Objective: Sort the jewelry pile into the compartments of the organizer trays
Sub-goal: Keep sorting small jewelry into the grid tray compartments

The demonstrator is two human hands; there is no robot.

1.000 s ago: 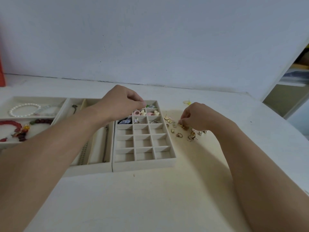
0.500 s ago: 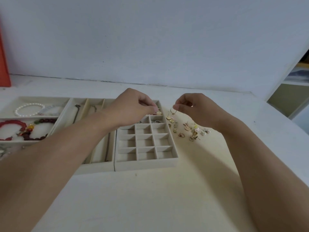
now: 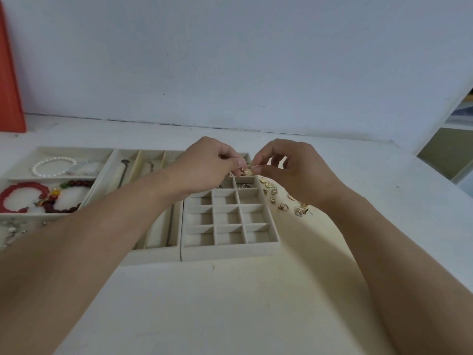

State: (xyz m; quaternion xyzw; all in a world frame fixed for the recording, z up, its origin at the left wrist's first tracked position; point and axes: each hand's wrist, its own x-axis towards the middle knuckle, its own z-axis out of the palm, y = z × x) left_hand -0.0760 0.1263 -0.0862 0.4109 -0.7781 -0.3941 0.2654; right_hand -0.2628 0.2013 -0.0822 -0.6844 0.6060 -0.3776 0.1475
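Cream grid tray (image 3: 227, 242), below both grips. Small gold earring (image 3: 247, 171), pinched between grips. Gold and pale-glinting pieces in jewelry pile (image 3: 281, 201), under right grip. White pearl bracelet (image 3: 52, 166), red bead bracelet (image 3: 21, 197), dark maroon beads with amber and green (image 3: 66, 193), far left of left grip. White worktop (image 3: 230, 316). Orange-red panel (image 3: 11, 80), far upper left.

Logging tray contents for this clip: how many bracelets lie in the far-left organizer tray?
3: a white pearl bracelet in the back compartment; a red beaded bracelet and a dark maroon beaded bracelet in the compartment in front. The left forearm may hide more.
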